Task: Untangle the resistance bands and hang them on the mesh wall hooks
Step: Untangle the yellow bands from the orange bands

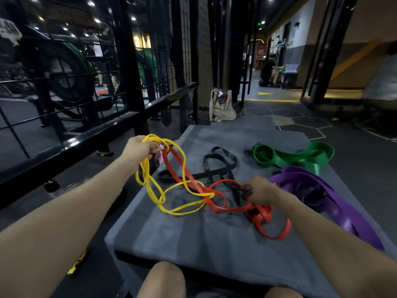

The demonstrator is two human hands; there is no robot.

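Left hand (139,147) is gripping raised loops of the yellow band (171,196), seemingly to draw them clear | right hand (261,190) is pinching the red band (217,208), pinning the knot on the grey mat (193,239) | nothing hung yet.

Dim gym, dark hexagon-tiled floor (309,123)

A gym, by every sign: black steel rack frames (126,67) and mesh wall panels (204,50), large green-rimmed weight plates (71,67) stored behind the bars, dark rubber floor tiles (307,123) with yellow line markings, bright ceiling spotlights (91,3). Grey padded exercise mat (214,237) on the floor, strewn with coloured resistance bands (294,157). Beige tote bag (222,108) slumped against the mesh.
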